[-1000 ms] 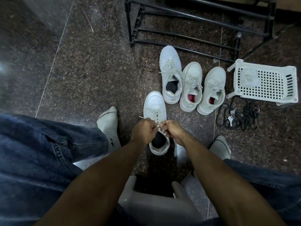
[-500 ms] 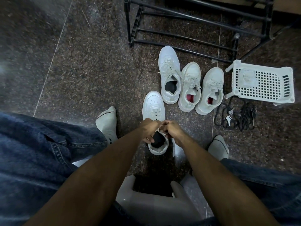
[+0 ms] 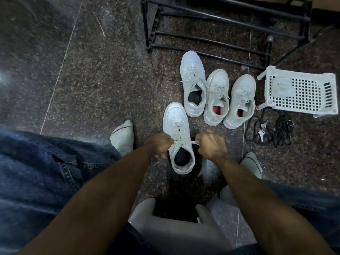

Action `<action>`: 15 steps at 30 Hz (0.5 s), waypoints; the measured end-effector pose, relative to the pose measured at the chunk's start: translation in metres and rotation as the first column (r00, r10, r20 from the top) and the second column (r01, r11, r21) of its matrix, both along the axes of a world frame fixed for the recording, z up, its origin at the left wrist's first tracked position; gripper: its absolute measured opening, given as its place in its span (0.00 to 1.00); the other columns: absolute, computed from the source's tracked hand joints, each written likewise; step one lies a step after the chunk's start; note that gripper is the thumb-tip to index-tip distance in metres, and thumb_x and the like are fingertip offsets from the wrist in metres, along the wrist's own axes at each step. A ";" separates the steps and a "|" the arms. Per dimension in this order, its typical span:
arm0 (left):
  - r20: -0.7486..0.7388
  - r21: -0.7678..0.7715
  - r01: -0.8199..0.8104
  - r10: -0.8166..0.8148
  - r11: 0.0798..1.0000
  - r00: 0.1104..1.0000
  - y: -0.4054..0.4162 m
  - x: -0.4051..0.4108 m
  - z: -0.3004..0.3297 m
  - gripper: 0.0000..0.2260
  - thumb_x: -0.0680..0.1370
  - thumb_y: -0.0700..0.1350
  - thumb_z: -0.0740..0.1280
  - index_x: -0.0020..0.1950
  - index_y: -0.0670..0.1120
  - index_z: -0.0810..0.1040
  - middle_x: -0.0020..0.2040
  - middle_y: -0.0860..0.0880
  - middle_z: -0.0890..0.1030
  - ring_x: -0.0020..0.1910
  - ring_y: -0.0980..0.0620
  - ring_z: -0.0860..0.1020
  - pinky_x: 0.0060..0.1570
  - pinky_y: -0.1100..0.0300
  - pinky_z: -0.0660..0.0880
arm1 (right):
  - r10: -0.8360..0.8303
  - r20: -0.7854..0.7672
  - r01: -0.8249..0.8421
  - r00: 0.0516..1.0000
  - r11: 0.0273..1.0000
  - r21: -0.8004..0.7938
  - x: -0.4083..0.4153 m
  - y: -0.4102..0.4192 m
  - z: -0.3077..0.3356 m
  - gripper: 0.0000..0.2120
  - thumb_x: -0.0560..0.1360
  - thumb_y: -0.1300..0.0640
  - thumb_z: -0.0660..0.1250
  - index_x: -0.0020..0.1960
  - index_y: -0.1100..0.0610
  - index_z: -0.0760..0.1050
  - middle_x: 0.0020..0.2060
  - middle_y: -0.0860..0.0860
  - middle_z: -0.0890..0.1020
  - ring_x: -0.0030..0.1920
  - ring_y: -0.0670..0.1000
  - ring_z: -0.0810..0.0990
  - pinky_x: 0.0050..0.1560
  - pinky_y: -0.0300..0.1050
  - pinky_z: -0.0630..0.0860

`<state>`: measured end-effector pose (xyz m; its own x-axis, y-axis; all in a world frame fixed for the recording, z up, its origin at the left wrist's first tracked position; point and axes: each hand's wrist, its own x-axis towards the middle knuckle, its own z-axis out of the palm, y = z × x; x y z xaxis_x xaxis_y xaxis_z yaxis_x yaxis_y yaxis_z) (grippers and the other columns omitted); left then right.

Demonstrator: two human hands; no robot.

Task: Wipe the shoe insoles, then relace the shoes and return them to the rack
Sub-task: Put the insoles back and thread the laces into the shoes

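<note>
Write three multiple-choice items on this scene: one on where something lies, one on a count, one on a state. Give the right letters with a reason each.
1. Where does the white basket lie?
A. On its side on the floor, right of the three shoes
B. On the rack
C. On the person's lap

2. How many white shoes are on the floor?
A. Two
B. Four
C. Six

3. What are the hands doing to the nearest shoe?
A. Resting flat on the floor
B. Wiping its sole
C. Pulling its lace ends apart

Answers:
1 A: it lies tipped beside the row of three shoes, below the black rack.
2 B: three in a row plus the nearest one.
3 C: the left hand and the blurred right hand each pinch a lace end stretched across the shoe.
</note>
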<state>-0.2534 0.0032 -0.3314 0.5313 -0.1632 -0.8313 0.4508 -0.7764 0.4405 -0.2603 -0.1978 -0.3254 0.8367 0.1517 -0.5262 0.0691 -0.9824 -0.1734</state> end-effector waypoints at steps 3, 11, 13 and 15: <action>0.049 0.044 0.045 -0.047 0.998 0.998 -0.001 0.000 0.001 0.14 0.79 0.48 0.55 0.36 0.47 0.71 0.30 0.47 0.80 0.28 0.50 0.81 0.31 0.60 0.72 | -0.028 -0.015 0.027 0.999 0.999 -0.039 -0.008 0.002 0.001 0.13 0.69 0.64 0.64 0.50 0.50 0.75 0.49 0.50 0.77 0.51 0.52 0.77 0.51 0.47 0.72; 0.136 0.008 -0.092 0.090 0.996 0.987 0.001 -0.026 -0.035 0.14 0.67 0.62 0.63 0.39 0.52 0.73 0.40 0.51 0.78 0.46 0.46 0.80 0.50 0.47 0.76 | -0.159 -0.197 0.181 0.967 0.978 0.101 -0.010 0.005 -0.007 0.08 0.72 0.50 0.65 0.50 0.47 0.80 0.49 0.49 0.83 0.50 0.55 0.80 0.51 0.47 0.77; 0.078 -0.059 -0.155 0.159 0.986 0.984 0.003 -0.040 -0.056 0.28 0.60 0.67 0.69 0.55 0.57 0.72 0.52 0.54 0.80 0.52 0.51 0.79 0.55 0.47 0.76 | -0.156 -0.270 0.194 0.950 0.974 0.119 -0.016 0.006 -0.009 0.12 0.71 0.45 0.66 0.53 0.47 0.77 0.48 0.50 0.82 0.48 0.56 0.80 0.50 0.49 0.78; 0.048 -0.022 -0.112 0.113 0.993 0.992 -0.003 -0.050 -0.054 0.42 0.58 0.69 0.71 0.69 0.59 0.64 0.61 0.55 0.78 0.58 0.51 0.78 0.58 0.48 0.76 | -0.109 -0.296 0.145 0.949 0.984 0.103 -0.024 0.010 -0.013 0.12 0.71 0.44 0.67 0.51 0.49 0.75 0.47 0.52 0.82 0.48 0.57 0.80 0.49 0.48 0.77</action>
<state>-0.3032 0.0004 -0.3856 0.5875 -0.1160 -0.8009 0.5124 -0.7127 0.4791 -0.2841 -0.1877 -0.3383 0.6687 0.1325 -0.7316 -0.1253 -0.9498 -0.2867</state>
